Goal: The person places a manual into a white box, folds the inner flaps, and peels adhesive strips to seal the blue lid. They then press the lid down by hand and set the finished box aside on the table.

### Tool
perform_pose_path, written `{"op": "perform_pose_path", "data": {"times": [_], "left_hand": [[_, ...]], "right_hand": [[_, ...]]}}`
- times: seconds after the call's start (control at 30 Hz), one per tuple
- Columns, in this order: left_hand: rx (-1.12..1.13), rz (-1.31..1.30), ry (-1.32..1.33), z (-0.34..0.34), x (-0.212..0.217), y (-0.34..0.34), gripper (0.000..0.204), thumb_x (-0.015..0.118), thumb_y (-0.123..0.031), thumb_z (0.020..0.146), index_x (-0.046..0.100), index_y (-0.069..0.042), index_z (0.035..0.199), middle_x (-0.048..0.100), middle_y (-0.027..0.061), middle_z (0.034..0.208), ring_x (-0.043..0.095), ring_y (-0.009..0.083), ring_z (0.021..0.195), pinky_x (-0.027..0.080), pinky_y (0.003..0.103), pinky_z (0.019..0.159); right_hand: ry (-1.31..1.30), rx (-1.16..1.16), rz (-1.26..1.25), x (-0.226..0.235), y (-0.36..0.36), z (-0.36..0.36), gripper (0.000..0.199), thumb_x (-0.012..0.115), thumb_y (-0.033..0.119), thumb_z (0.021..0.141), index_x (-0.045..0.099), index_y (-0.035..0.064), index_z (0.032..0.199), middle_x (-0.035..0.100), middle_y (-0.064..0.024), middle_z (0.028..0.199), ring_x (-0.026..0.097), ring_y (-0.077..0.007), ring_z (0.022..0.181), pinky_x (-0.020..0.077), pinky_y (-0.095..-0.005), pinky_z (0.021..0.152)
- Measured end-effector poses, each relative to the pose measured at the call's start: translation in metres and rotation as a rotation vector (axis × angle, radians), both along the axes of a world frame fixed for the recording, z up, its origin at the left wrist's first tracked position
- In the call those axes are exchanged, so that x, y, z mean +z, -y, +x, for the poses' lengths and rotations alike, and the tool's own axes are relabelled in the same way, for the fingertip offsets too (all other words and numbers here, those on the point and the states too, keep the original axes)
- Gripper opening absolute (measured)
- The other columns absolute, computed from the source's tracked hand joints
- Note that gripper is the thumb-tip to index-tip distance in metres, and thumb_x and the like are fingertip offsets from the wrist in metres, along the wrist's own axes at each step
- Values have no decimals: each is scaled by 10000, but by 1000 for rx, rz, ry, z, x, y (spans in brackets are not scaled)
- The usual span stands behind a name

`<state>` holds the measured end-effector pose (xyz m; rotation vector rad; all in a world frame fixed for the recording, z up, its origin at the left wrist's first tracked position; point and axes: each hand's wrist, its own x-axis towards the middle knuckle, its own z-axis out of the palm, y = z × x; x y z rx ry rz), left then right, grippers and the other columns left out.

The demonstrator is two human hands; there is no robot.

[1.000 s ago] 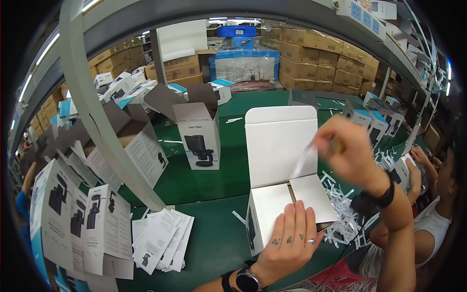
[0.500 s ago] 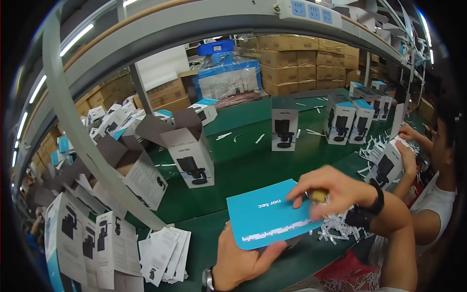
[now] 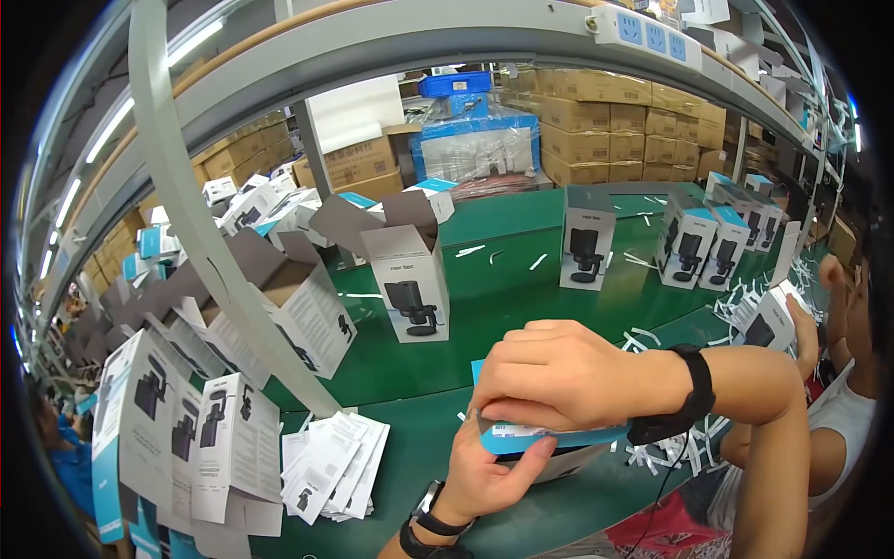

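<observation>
head view, items as they lie.

blue-lidded box (image 3: 582, 438), one: low centre, at the near edge of the green bench (image 3: 494, 321), between my hands; its base is mostly covered. a pale printed strip (image 3: 517, 431) runs along the front of its lid.

left hand (image 3: 484, 475), mine: grip fastened on the box's near left corner, thumb along the front, other fingers partly hidden; dark watch (image 3: 430, 508) at the wrist.

right hand (image 3: 549, 377), mine: laid across the lid, fingers curled down at its left end, touching; i cannot tell whether this grip pinches anything. black band (image 3: 696, 382) on the wrist.

leaflets (image 3: 335, 466), white, one loose stack: left of my left hand, apart from it.

open-flapped box (image 3: 411, 298), one: upright, beyond my hands and to their left.

grey-topped box (image 3: 587, 247), one: upright, farther back.

blue-topped boxes (image 3: 687, 247), several: grouped to its right.

paper scraps (image 3: 666, 455), white, a heap: right of the box, near my right wrist.

co-worker (image 3: 833, 429), one: far right, a hand on a white box (image 3: 765, 321).

brown cartons (image 3: 577, 116): stacked at the back.
</observation>
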<state>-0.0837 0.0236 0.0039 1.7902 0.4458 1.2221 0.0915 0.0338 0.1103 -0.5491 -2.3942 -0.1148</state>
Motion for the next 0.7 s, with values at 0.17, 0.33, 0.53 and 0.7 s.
{"op": "perform_pose_path", "data": {"times": [0.17, 0.33, 0.53, 0.7], "left_hand": [[15, 141, 8, -6, 2, -7, 221, 791, -80, 793, 730, -60, 1005, 714, 107, 1087, 653, 327, 989, 465, 411, 913], [32, 281, 4, -9, 2, -11, 232, 785, -80, 785, 724, -61, 1008, 714, 104, 1091, 650, 327, 1031, 456, 421, 949], [41, 136, 150, -8, 2, -5, 244, 790, -46, 744, 714, -59, 976, 706, 84, 1083, 623, 343, 1138, 425, 468, 1025], [229, -58, 615, 10, 27, 11, 255, 806, -23, 706, 709, -81, 935, 694, 57, 1072, 600, 337, 1156, 375, 521, 1104]], "right_hand": [[40, -19, -21, 3, 11, 6, 139, 757, 143, 870, 682, 97, 976, 653, -41, 863, 634, -236, 718, 478, -346, 590], [94, -13, -180, 18, 24, 6, 187, 762, 206, 854, 659, 95, 963, 621, -44, 831, 617, -261, 699, 481, -360, 589], [-67, -49, -261, 24, 35, 11, 197, 750, 175, 853, 628, 69, 966, 612, -55, 810, 622, -210, 693, 489, -310, 606], [-1203, -627, 233, -5, 62, 111, 238, 779, 79, 814, 650, 58, 1013, 574, -1, 921, 467, -90, 661, 380, -244, 611]]}}
